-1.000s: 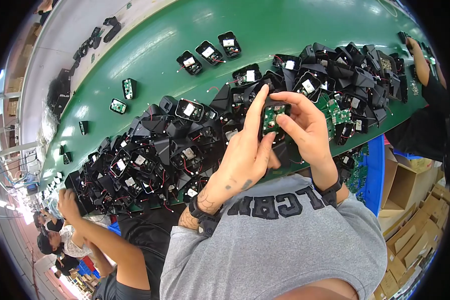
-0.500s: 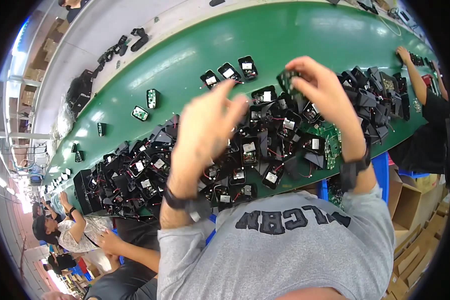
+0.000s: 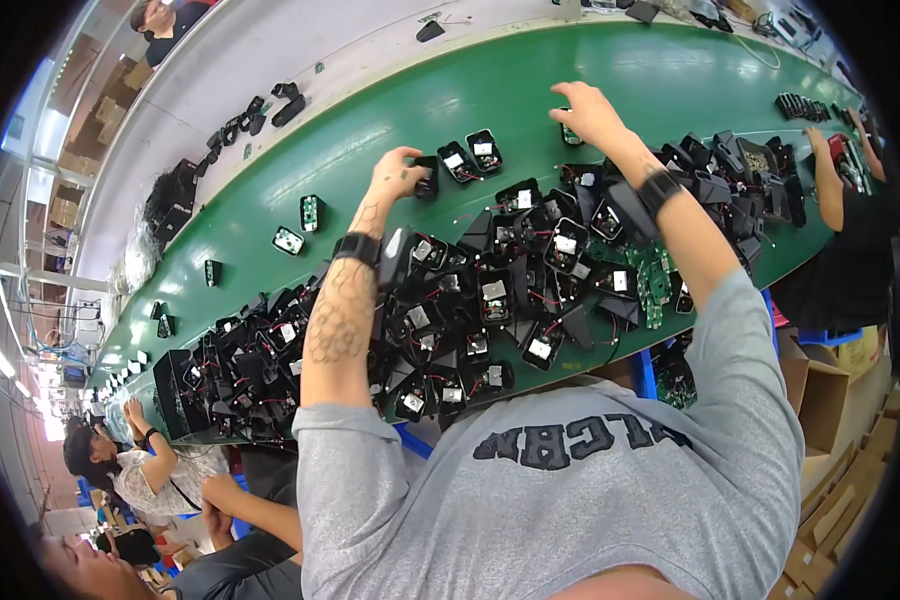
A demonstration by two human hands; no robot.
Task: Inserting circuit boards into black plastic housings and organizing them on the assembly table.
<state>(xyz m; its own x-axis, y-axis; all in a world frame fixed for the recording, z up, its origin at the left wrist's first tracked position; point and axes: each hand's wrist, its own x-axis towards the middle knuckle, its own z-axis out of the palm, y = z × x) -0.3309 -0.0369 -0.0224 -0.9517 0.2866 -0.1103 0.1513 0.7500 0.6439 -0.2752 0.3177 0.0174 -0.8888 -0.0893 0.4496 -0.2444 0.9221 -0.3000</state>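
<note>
My left hand (image 3: 398, 176) has its fingers closed around a small black plastic housing (image 3: 427, 178), tipped so that its dark side shows. Just right of it, two open black housings (image 3: 457, 161) with white blocks inside lie on the green belt. Farther right, my right hand (image 3: 597, 118) hovers with fingers spread. Partly beneath it sits a black housing with a green circuit board (image 3: 569, 131); whether the thumb still touches it is hidden. Between my arms and toward me spreads a heap of open black housings (image 3: 494, 290) with red wires.
Loose green circuit boards (image 3: 653, 285) lie at the heap's right side. Two board-filled housings (image 3: 311, 212) stand apart at left on the belt (image 3: 390, 110). Blue bins (image 3: 648, 372) are below the near edge. A co-worker's hand (image 3: 818, 140) works at far right; others sit at left.
My left hand has moved away over the belt and taken hold of the leftmost open housing. My right hand has moved away from me, and the board-filled housing it carried now rests on the belt.
</note>
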